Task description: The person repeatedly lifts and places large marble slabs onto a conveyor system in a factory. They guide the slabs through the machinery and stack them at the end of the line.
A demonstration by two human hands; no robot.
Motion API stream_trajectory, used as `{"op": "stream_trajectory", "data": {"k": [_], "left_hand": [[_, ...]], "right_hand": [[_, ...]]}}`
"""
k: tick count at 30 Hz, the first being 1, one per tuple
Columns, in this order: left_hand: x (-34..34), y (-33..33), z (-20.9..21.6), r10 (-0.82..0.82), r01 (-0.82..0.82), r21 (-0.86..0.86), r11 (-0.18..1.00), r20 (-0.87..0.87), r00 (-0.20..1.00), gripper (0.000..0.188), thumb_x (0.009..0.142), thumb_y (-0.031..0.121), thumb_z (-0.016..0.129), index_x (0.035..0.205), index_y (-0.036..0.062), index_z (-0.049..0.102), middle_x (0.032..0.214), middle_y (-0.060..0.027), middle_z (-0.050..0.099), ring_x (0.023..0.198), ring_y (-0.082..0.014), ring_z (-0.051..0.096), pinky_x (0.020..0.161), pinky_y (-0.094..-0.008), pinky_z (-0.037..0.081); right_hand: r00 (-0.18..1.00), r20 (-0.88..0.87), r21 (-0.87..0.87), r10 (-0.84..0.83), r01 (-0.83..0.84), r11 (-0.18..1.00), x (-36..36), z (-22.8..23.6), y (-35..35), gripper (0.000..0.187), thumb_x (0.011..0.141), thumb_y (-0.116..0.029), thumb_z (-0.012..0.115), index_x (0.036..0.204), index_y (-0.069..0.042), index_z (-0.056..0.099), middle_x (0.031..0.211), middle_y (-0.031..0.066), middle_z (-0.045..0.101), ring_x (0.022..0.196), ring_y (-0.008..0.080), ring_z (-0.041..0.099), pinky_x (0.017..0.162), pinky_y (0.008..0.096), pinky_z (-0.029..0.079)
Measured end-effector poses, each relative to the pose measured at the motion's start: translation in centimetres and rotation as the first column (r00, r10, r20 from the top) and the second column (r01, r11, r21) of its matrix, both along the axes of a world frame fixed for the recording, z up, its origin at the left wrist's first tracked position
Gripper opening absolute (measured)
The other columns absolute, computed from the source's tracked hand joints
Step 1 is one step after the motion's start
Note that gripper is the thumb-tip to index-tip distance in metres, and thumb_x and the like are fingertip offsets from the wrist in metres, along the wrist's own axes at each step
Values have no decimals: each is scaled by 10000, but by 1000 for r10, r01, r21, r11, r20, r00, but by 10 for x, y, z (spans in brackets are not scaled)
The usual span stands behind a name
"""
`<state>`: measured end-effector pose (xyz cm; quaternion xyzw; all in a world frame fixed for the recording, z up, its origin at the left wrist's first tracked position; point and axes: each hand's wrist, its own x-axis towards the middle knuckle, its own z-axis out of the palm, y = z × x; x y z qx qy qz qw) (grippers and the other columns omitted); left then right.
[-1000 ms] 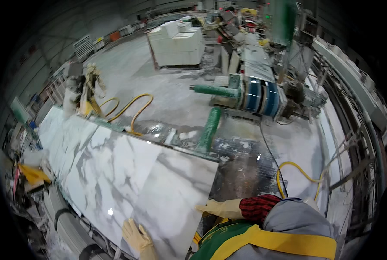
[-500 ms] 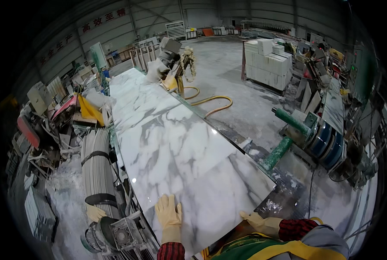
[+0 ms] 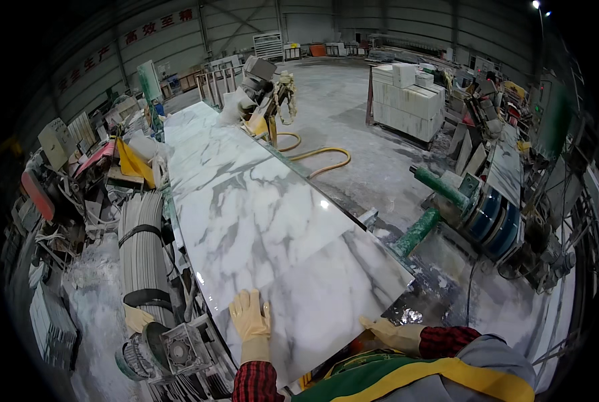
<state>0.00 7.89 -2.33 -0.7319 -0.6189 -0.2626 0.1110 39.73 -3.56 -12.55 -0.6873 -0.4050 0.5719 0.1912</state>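
Marble slab (image 3: 339, 295) lies at near end of worktop (image 3: 288, 161), butted against second slab (image 3: 252, 214) farther up. Left hand (image 3: 250, 318), gloved, flat on top near left edge: grip spread, thumb apart, nothing clamped. Right hand (image 3: 390, 333) touches slab's near edge toward right corner; can't tell if grip is closed. Motor (image 3: 178, 352) beside left edge, green pipe (image 3: 416, 231) off right edge, yellow hose (image 3: 326, 161) on floor beyond.
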Motion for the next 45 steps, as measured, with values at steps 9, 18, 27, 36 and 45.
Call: {"op": "stream_trajectory", "data": {"k": [9,18,27,36,45], "left_hand": [[-2,-6,4,4,-4,-49,999,2,1000,447,920,324,709,1303,112,616,1331,-165,598,1263,-371,533,1095,-515,395],[0,-10,0,12,-12,-22,1000,-8,1000,471,890,310,731,1292,87,628,1287,-166,606,1234,-376,544,1072,-511,409],[2,-10,-2,18,-18,-49,999,-4,1000,468,898,306,733,1302,91,634,1333,-166,605,1263,-372,539,1099,-518,400],[4,-15,0,23,-23,-93,995,-3,1000,481,915,300,716,1343,109,610,1365,-147,586,1296,-358,522,1124,-513,384],[8,-16,3,26,-27,-22,999,-45,999,464,881,299,723,1287,95,628,1259,-145,599,1201,-357,546,1080,-505,404]], "right_hand": [[952,289,40,97,-114,993,-4,17,1,791,964,-722,630,1054,50,780,968,216,788,852,327,751,770,436,570],[994,-106,-162,-11,-6,987,-5,39,1,528,1025,-494,689,1229,-9,740,1066,193,752,869,298,727,808,427,605],[951,-248,39,183,-179,983,-4,30,-10,730,925,-580,790,1059,138,760,1024,178,791,954,233,723,838,356,588],[935,-269,57,233,-226,972,-5,29,-11,874,889,-673,776,1168,154,725,1179,210,783,1095,303,749,996,411,587],[973,-223,-83,60,-80,993,-23,92,-22,976,880,-826,661,984,141,739,860,248,673,856,313,689,760,439,550]]}}
